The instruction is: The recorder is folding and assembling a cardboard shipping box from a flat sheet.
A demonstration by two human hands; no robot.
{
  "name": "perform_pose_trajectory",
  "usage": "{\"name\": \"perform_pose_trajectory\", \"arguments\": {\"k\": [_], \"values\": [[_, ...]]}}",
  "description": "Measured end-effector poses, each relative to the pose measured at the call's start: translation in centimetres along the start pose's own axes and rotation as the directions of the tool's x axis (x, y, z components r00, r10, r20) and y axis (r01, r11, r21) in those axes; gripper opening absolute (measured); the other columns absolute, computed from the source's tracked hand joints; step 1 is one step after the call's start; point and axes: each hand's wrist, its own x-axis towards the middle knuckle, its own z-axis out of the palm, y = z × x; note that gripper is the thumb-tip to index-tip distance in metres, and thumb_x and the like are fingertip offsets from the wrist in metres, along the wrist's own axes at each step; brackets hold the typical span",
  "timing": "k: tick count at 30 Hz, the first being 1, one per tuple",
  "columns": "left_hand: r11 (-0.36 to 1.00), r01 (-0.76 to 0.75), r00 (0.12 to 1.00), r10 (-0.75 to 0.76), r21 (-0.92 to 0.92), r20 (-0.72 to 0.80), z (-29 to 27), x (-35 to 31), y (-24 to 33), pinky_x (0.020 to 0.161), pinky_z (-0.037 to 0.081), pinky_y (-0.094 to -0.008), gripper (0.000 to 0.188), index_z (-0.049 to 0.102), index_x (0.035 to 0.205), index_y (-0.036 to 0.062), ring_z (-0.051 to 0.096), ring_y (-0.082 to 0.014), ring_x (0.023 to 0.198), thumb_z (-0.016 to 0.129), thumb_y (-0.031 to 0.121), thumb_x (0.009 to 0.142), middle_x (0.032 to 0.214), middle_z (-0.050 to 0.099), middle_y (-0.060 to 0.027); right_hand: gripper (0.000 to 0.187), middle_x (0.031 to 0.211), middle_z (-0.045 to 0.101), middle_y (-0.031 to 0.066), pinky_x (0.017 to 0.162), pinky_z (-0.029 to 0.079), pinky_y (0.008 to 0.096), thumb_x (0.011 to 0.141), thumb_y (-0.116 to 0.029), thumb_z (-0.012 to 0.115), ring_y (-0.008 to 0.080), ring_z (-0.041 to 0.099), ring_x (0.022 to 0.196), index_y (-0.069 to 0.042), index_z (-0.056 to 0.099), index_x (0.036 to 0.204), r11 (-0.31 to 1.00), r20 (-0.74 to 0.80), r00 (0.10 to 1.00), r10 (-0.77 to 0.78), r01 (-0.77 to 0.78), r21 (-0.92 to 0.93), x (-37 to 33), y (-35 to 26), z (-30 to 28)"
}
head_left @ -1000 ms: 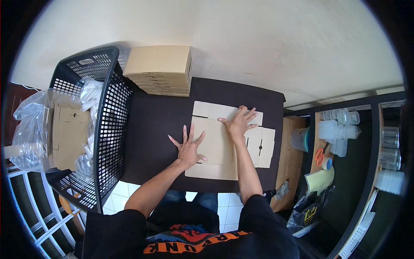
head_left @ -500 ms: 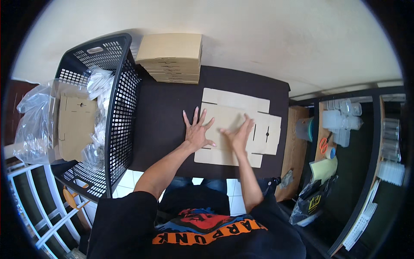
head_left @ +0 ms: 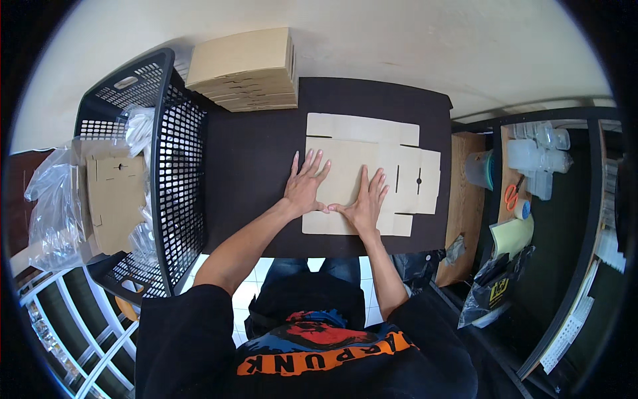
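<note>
A die-cut cardboard box blank lies on the dark table, with flaps along its edges and slots on its right part. My left hand rests with fingers spread over the blank's left edge. On the blank's middle, my right hand lies flat, fingers stretched out and holding nothing. The two thumbs meet, or nearly so, near the lower left of the cardboard.
A stack of folded cardboard boxes stands at the back left against the wall. Left of the table is a black plastic basket with plastic bags and cardboard. At the right, a shelf holds clear containers, orange scissors and tape.
My right hand has come left and down and now lies flat, its thumb near the left one. My left hand stays at the blank's left edge. The whole view has shifted slightly.
</note>
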Motion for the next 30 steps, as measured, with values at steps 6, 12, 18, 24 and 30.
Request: {"name": "perform_pose_trajectory", "arguments": {"k": [6, 12, 18, 24, 30], "values": [[0.994, -0.057, 0.988, 0.042, 0.097, 0.145, -1.2, 0.4, -0.4, 0.133, 0.005, -0.0579, 0.145, 0.019, 0.17, 0.0122, 0.009, -0.0402, 0.164, 0.099, 0.051, 0.056, 0.176, 0.015, -0.0224, 0.141, 0.169, 0.026, 0.0319, 0.128, 0.01, 0.0652, 0.056, -0.057, 0.095, 0.0482, 0.018, 0.16, -0.011, 0.023, 0.169, 0.999, 0.082, 0.996, -0.018, 0.022, -0.049, 0.1, 2.0, -2.5], [0.975, -0.102, 0.965, 0.049, 0.199, 0.258, -3.1, 0.6, -0.2, 0.133, 0.007, -0.0559, 0.146, 0.012, 0.171, 0.0165, 0.006, -0.0381, 0.164, 0.1, 0.045, 0.058, 0.177, 0.009, -0.0201, 0.13, 0.167, 0.039, 0.0214, 0.128, 0.011, 0.0645, 0.061, -0.04, 0.096, 0.0485, 0.021, 0.159, -0.01, 0.027, 0.167, 1.0, 0.118, 0.993, -0.001, 0.001, 0.001, -0.4, 4.0, -4.5], [0.978, -0.183, 0.963, 0.158, 0.096, 0.219, -1.4, -0.1, -2.2, 0.133, 0.002, -0.0575, 0.141, 0.014, 0.171, 0.0175, 0.003, -0.037, 0.165, 0.098, 0.044, 0.061, 0.178, 0.009, -0.0153, 0.127, 0.169, 0.03, 0.0285, 0.128, 0.012, 0.0662, 0.064, -0.03, 0.098, 0.05, 0.018, 0.159, -0.011, 0.027, 0.167, 0.986, 0.046, 0.996, -0.079, 0.071, 0.15, -1.2, 6.6, -4.2], [0.969, -0.242, 0.958, 0.231, 0.046, 0.172, -2.2, 0.3, -3.3, 0.133, 0.002, -0.061, 0.145, 0.016, 0.171, 0.0215, 0.002, -0.0381, 0.164, 0.096, 0.052, 0.054, 0.178, 0.007, -0.0145, 0.147, 0.171, 0.006, 0.0378, 0.121, 0.005, 0.078, 0.052, -0.03, 0.104, 0.0573, 0.004, 0.158, -0.014, 0.017, 0.17, 0.991, 0.032, 0.991, 0.132, -0.133, 0.021, -0.2, 3.1, -4.4], [0.963, -0.247, 0.947, 0.216, 0.109, 0.237, -2.6, 0.1, -2.8, 0.132, 0.0, -0.0629, 0.159, 0.017, 0.171, 0.0201, 0.001, -0.0406, 0.164, 0.099, 0.056, 0.04, 0.178, 0.008, -0.017, 0.154, 0.172, 0.005, 0.0361, 0.117, 0.002, 0.082, 0.047, -0.037, 0.105, 0.0577, 0.0, 0.159, -0.019, 0.015, 0.17, 0.986, 0.047, 0.985, 0.168, -0.169, 0.012, -0.2, -0.5, -2.1]]}}
